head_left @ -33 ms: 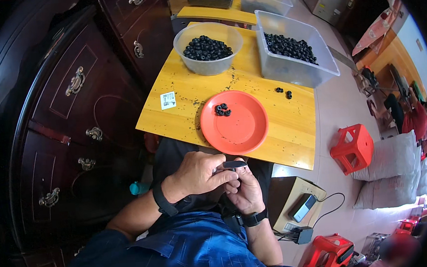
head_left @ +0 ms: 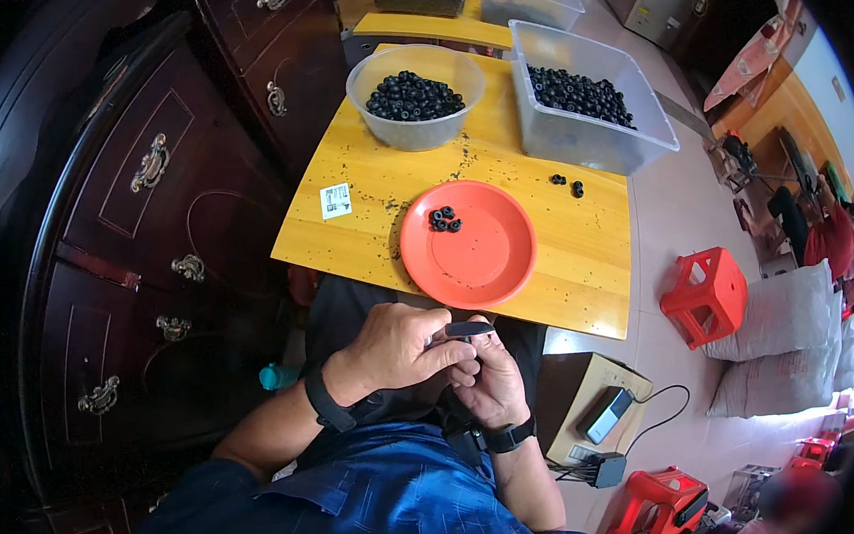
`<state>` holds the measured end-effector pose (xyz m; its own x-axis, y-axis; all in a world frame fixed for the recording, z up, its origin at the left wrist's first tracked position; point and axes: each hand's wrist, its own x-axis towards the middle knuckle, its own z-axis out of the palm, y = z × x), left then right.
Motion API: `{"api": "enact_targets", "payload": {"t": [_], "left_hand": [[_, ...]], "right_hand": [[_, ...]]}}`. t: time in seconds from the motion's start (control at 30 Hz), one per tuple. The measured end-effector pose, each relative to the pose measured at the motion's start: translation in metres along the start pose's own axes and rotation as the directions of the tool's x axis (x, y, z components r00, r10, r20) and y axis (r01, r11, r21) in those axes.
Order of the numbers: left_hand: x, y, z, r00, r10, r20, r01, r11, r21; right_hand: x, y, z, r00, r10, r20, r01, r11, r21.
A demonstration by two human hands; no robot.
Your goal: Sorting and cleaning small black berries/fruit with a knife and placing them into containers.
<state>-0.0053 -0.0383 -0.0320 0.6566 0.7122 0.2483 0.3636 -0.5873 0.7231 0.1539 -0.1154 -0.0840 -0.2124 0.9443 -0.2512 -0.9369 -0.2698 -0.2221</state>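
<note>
Below the near edge of the table, my two hands meet over my lap. My left hand (head_left: 388, 348) is closed, its fingers curled round one end of a dark, flat, blade-like piece (head_left: 470, 329). The piece points right, toward the fingertips of my right hand (head_left: 491, 382). Those fingers are bent and pinched together just under it; whatever they hold is hidden. Beyond the hands, an orange-red plate (head_left: 476, 258) rests at the table's front edge. Several small black rings (head_left: 445, 219) lie in its upper left part.
On the yellow table (head_left: 335, 244) stand a round translucent bowl (head_left: 417, 137) and a rectangular translucent bin (head_left: 588, 149), both holding black rings. Loose rings (head_left: 577, 189), black crumbs and a white label (head_left: 336, 201) lie about. Dark drawers (head_left: 135, 250) rise at left; a red stool (head_left: 705, 295) stands right.
</note>
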Motion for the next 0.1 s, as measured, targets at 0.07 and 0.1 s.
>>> {"api": "enact_targets", "payload": {"t": [0.07, 0.1], "left_hand": [[-0.0002, -0.0009, 0.0004, 1.000, -0.009, 0.016, 0.010, 1.000, -0.005], [-0.0002, -0.0013, 0.0008, 0.999, -0.018, 0.031, 0.018, 1.000, -0.011]], "right_hand": [[0.0002, 0.0003, -0.0018, 1.000, -0.006, -0.001, 0.006, 1.000, -0.013], [0.0001, 0.0004, -0.0040, 1.000, -0.013, 0.007, 0.013, 1.000, -0.018]]}}
